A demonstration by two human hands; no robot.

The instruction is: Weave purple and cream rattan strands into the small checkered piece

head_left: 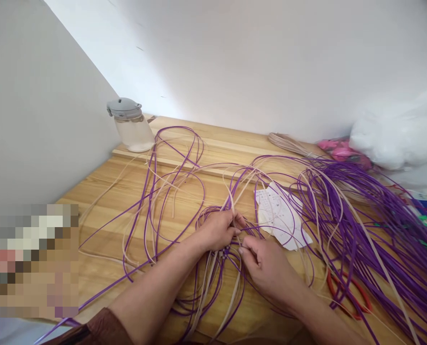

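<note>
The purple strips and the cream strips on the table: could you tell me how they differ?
The purple strips are far more numerous than the cream strips. The purple mass piles up on the right, while the cream ones lie thinly scattered among them. Both are long, thin and flexible, and both meet in the small woven patch between the left hand and right hand.

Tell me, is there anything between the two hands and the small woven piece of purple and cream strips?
Nothing visible stands between them. The left hand and the right hand both already touch the small woven piece and pinch its strips. Loose purple strips and a crumpled paper lie beside it, not between.
</note>
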